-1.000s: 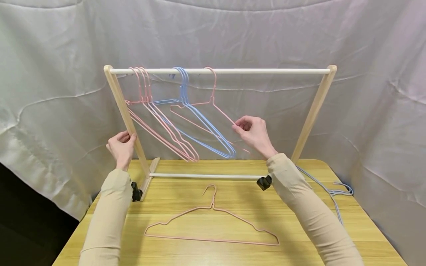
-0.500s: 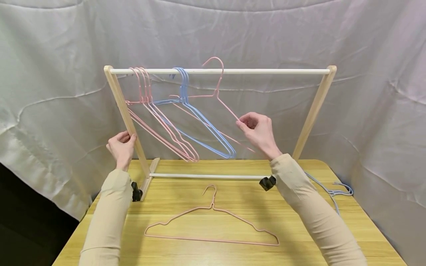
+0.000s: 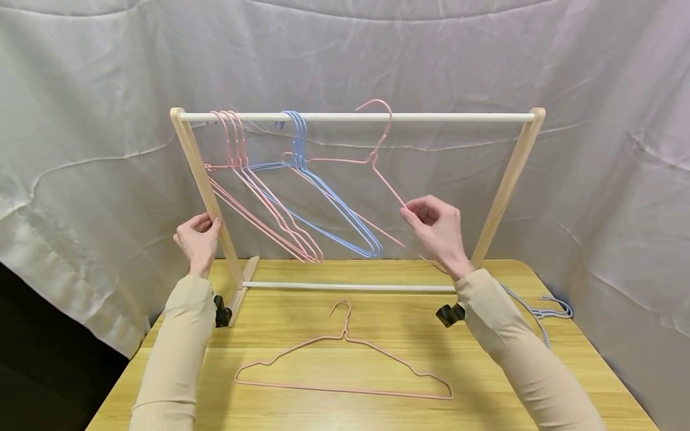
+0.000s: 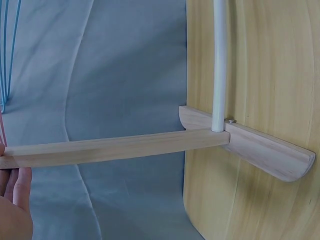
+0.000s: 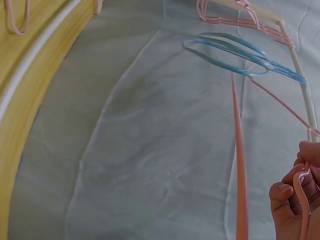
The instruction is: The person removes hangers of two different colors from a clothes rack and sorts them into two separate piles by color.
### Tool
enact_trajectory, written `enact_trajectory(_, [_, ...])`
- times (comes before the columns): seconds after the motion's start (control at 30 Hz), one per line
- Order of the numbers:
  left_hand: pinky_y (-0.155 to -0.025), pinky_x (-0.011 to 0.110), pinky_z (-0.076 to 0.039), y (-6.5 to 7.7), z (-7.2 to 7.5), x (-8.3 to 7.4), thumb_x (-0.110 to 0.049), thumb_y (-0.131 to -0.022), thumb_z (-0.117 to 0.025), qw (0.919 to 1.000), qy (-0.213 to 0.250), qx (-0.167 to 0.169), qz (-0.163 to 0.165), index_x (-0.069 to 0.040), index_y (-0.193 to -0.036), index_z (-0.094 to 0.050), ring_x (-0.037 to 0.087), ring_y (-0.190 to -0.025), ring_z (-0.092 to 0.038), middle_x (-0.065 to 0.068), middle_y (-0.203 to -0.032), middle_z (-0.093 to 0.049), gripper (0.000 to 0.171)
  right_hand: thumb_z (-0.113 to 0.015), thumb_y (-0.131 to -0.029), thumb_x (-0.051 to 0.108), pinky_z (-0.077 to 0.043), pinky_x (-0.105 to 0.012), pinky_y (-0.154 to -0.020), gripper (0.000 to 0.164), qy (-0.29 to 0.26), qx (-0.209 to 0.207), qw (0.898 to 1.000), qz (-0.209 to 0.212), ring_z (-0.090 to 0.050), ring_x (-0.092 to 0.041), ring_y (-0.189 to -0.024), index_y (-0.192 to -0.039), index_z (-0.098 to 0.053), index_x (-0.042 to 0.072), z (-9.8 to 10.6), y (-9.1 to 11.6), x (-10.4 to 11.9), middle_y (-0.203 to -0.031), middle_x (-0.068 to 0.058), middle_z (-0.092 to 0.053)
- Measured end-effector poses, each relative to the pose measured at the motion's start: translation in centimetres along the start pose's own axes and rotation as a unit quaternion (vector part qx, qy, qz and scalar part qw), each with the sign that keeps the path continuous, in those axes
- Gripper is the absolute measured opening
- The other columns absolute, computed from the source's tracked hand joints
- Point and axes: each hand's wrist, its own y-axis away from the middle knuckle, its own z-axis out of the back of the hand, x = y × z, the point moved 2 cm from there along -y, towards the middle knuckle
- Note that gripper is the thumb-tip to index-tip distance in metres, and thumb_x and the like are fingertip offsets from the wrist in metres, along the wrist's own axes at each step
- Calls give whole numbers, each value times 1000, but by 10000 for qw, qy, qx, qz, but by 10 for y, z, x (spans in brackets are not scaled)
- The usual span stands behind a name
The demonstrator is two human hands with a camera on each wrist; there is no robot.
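Pink wire hanger (image 3: 373, 158), pinched by the right hand (image 3: 438, 232), probably wants slow guiding at the rail (image 3: 458, 117); left hand (image 3: 199, 239) grasps left rack post (image 3: 197, 167).

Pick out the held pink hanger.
The pink hanger, hook right of the blue hangers: the right hand pinches it; others hang farther left or lie on the table.

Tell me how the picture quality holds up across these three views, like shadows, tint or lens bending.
Head view: soft shadow on the wood-grain tabletop beside the right sleeve, faint purple tint on the upper-right curtain; left wrist view: the curtain turns blue-grey; right wrist view: dimmer, and the white lower bar bows, though it looks straight in the head view.
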Motion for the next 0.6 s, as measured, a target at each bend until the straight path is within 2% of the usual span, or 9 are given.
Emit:
enact_trajectory(0.13, [-87, 7, -41, 0, 0, -1, -17, -89, -73, 10000, -58, -25, -6, -1, -114, -75, -21, -73, -53, 18, -111, -73, 29, -76, -89, 7, -43, -9, -60, 10, -33, -100, 9999, -24, -53, 5, -63, -91, -75, -2, 5, 11, -9, -78, -18, -70])
enact_trajectory(0.2, [-93, 8, -39, 0, 0, -1, -17, -89, -73, 10000, -90, -27, -3, -2, -114, -76, -21, -76, -52, 18, -112, -73, 29, -76, -88, 7, -43, -9, -59, 9, -33, -119, 9999, -64, -53, 4, -63, -91, -75, -2, 7, 17, -15, -77, -13, -69])
enact_trajectory(0.3, [-96, 9, -38, 0, 0, -2, -16, -89, -72, 10000, -40, -25, -13, -1, -114, -75, -21, -76, -52, 21, -113, -72, 29, -75, -89, 6, -44, -10, -59, 8, -72, -74, 9998, -160, -53, 3, -63, -91, -75, -2, 10, 27, -23, -76, -4, -68])
enact_trajectory(0.4, [-83, 9, -46, -1, 0, -1, -16, -90, -72, 9999, -93, -22, -35, -1, -115, -75, -22, -68, -53, 21, -114, -72, 30, -74, -90, 6, -44, -10, -58, 7, -132, -52, 9995, -299, -54, 1, -64, -91, -74, -1, 13, 38, -32, -75, 1, -66])
enact_trajectory(0.47, [-82, 6, -42, 0, 0, -1, -16, -89, -72, 10000, -68, -11, -37, 0, -115, -75, -23, -67, -52, 22, -113, -72, 30, -73, -90, 5, -44, -11, -58, 7, -101, -15, 9992, -387, -53, 1, -64, -92, -74, -2, 15, 46, -38, -75, 1, -66])
enact_trajectory(0.6, [-78, 4, -42, -1, 0, 0, -16, -89, -72, 9999, -100, -2, -25, 0, -115, -75, -23, -67, -52, 20, -112, -72, 30, -71, -91, 3, -44, -11, -58, 8, -3, 109, 9981, -614, -52, 1, -65, -95, -73, -3, 17, 61, -49, -77, -7, -66])
